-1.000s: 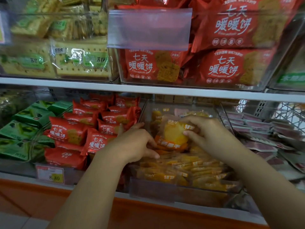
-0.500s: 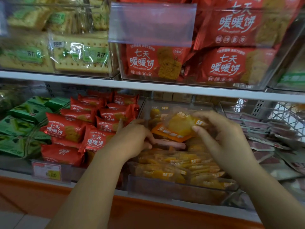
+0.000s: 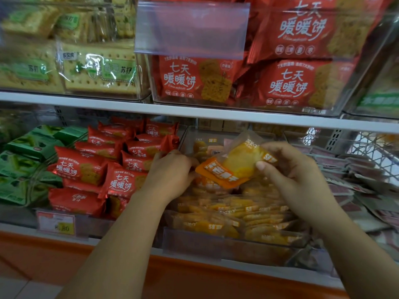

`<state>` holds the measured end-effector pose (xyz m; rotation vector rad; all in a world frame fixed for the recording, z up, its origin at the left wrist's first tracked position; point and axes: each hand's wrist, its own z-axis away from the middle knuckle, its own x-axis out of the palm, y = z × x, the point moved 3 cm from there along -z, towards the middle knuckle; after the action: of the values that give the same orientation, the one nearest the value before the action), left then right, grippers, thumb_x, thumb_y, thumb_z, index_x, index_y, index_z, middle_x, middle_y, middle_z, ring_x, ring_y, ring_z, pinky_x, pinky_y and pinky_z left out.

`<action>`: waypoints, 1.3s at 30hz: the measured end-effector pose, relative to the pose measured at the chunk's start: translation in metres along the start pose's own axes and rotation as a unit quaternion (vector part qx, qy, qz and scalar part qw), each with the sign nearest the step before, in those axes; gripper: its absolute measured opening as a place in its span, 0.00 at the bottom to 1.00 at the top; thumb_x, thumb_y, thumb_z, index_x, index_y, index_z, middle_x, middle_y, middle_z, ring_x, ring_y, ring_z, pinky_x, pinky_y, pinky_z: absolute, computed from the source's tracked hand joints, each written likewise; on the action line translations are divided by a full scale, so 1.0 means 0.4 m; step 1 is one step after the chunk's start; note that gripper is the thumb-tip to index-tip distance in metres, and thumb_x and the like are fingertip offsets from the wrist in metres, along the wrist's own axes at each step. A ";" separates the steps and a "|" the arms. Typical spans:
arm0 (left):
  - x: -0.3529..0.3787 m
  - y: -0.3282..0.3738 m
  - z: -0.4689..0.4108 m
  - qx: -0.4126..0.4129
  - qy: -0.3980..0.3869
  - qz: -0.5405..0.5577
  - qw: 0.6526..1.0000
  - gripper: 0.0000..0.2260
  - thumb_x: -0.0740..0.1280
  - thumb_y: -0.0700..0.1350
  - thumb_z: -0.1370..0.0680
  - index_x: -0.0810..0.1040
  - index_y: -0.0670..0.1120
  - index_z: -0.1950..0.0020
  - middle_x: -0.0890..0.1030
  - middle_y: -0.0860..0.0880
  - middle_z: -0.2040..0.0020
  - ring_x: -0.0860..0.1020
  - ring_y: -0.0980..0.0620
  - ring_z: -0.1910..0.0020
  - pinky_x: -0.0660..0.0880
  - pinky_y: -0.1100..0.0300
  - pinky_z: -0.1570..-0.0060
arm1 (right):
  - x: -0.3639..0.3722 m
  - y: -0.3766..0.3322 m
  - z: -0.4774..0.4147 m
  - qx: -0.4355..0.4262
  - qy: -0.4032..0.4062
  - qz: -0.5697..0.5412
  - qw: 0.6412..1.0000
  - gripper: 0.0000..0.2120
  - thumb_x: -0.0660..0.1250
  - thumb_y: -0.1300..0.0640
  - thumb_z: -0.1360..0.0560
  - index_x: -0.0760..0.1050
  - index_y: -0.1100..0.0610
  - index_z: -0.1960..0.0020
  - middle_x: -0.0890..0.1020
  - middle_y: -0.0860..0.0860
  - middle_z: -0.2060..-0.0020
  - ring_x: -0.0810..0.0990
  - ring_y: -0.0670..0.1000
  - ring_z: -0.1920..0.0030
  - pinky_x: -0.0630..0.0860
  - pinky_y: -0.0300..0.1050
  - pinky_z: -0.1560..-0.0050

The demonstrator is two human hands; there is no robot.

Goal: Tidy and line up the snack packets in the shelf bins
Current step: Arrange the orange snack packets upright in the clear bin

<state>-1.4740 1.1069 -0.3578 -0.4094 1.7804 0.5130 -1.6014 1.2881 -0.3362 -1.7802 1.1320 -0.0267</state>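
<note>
A clear bin (image 3: 190, 242) on the lower shelf holds several flat orange-and-yellow snack packets (image 3: 233, 214). My right hand (image 3: 293, 171) pinches one such packet (image 3: 237, 162) by its right end and holds it tilted above the pile. My left hand (image 3: 172, 171) reaches into the bin's left side, fingers curled down among the packets under the lifted one; its fingertips are hidden, so I cannot tell whether it holds anything.
Red packets (image 3: 121, 182) fill the bin to the left, green packets (image 3: 26, 156) lie further left. Flat pinkish packets (image 3: 354, 180) are on the right. The upper shelf (image 3: 194, 113) carries bins of red packets (image 3: 287, 83) and crackers (image 3: 97, 72). A price tag (image 3: 58, 223) hangs low left.
My right hand has lifted the orange-yellow packet up and to the right, off the pile, tilting it. My left hand has stayed at the bin's left side.
</note>
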 end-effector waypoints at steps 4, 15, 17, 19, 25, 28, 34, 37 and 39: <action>-0.017 0.004 -0.009 -0.012 0.058 0.053 0.997 0.08 0.61 0.52 0.20 0.78 0.59 0.45 0.81 0.56 0.46 0.75 0.51 0.43 0.62 0.54 0.39 | 0.020 -0.001 -0.009 0.007 -0.076 0.070 0.995 0.11 0.66 0.59 0.24 0.75 0.45 0.47 0.82 0.43 0.53 0.80 0.42 0.53 0.76 0.40 0.52; -0.017 -0.019 -0.010 -0.016 0.075 0.250 0.965 0.06 0.64 0.44 0.21 0.76 0.55 0.54 0.80 0.57 0.63 0.80 0.59 0.61 0.76 0.58 0.55 | 0.130 -0.012 -0.021 -0.061 -0.223 0.353 0.907 0.11 0.57 0.45 0.21 0.77 0.41 0.46 0.79 0.39 0.54 0.70 0.45 0.44 0.58 0.46 0.36; -0.026 -0.023 -0.002 -0.015 0.103 0.272 0.957 0.06 0.63 0.43 0.21 0.74 0.55 0.54 0.80 0.56 0.65 0.79 0.61 0.62 0.75 0.61 0.57 | 0.138 -0.008 -0.013 -0.047 -0.262 0.359 0.894 0.14 0.53 0.44 0.20 0.77 0.43 0.51 0.78 0.41 0.58 0.71 0.44 0.48 0.60 0.46 0.38; -0.038 -0.023 0.013 -0.014 0.131 0.292 0.947 0.06 0.62 0.43 0.20 0.73 0.54 0.54 0.80 0.55 0.66 0.79 0.63 0.64 0.72 0.68 0.61 | 0.132 -0.013 -0.013 -0.032 -0.242 0.282 0.928 0.16 0.54 0.44 0.21 0.76 0.47 0.60 0.79 0.44 0.64 0.74 0.42 0.57 0.67 0.44 0.46; -0.057 -0.003 0.066 -0.044 0.183 0.379 0.906 0.08 0.60 0.44 0.19 0.71 0.56 0.57 0.82 0.56 0.67 0.79 0.60 0.64 0.69 0.71 0.66 | 0.065 0.008 -0.032 0.049 -0.011 0.164 0.985 0.14 0.73 0.49 0.32 0.76 0.48 0.48 0.78 0.42 0.54 0.76 0.40 0.54 0.71 0.34 0.55; -0.044 0.009 0.067 -0.068 0.170 0.462 0.868 0.06 0.59 0.45 0.19 0.72 0.54 0.54 0.83 0.56 0.66 0.81 0.58 0.60 0.71 0.71 0.59 | 0.080 0.012 -0.023 0.080 -0.044 0.122 0.988 0.08 0.74 0.52 0.31 0.76 0.47 0.57 0.80 0.42 0.59 0.77 0.44 0.58 0.70 0.32 0.61; -0.041 0.021 0.054 -0.079 0.148 0.549 0.819 0.06 0.60 0.42 0.19 0.75 0.50 0.53 0.83 0.55 0.60 0.83 0.58 0.57 0.73 0.63 0.51 | 0.040 0.000 -0.035 0.076 0.097 -0.156 0.980 0.07 0.75 0.59 0.34 0.78 0.50 0.60 0.83 0.50 0.65 0.79 0.46 0.65 0.74 0.35 0.65; -0.040 0.015 0.048 -0.024 0.164 0.338 0.927 0.05 0.64 0.42 0.21 0.78 0.51 0.51 0.82 0.56 0.56 0.79 0.62 0.56 0.71 0.72 0.54 | 0.024 0.006 -0.037 0.067 0.142 -0.201 0.967 0.06 0.73 0.55 0.36 0.78 0.49 0.60 0.82 0.43 0.68 0.78 0.41 0.65 0.73 0.32 0.66; -0.032 -0.006 0.039 -0.001 0.177 0.222 0.959 0.06 0.67 0.43 0.23 0.80 0.51 0.48 0.83 0.56 0.55 0.80 0.57 0.54 0.74 0.57 0.44 | 0.009 0.000 -0.037 0.043 0.128 -0.140 0.981 0.07 0.73 0.55 0.33 0.78 0.46 0.58 0.80 0.38 0.68 0.77 0.39 0.64 0.72 0.33 0.62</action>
<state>-1.4568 1.1137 -0.3494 -0.0982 2.2349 0.7938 -1.6065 1.2750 -0.3302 -1.8831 1.0308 -0.4786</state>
